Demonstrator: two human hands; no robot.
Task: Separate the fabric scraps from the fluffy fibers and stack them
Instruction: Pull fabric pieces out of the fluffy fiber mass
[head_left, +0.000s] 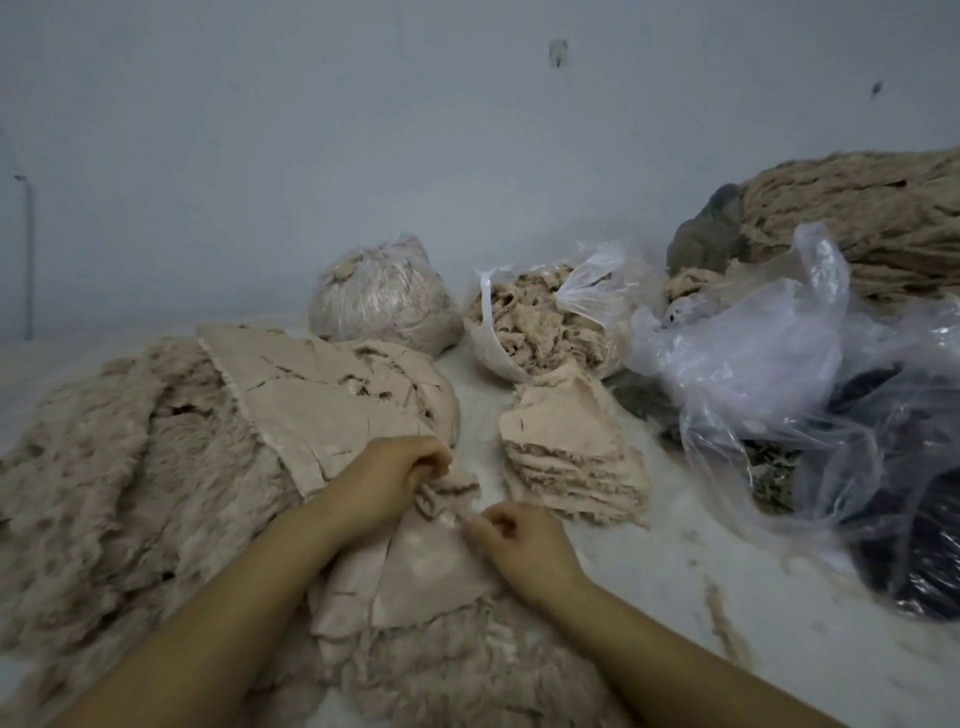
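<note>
Both hands grip the same work: the left hand (400, 478) pinches a beige fabric scrap (449, 491) with fingers curled round it, and the right hand (519, 540) is closed, pinching the cloth edge just beside it. That scrap lies at the near edge of the fluffy fiber sheet (130, 467), on the pale surface (727, 571). A stack of scraps (571, 452) stands just right of the hands. Behind it sits an open plastic bag of fibers (540, 322).

Pale wall (260, 156), white tabletop (727, 571), crumpled clear plastic bags (753, 364), dark material in a bag (909, 545)
</note>
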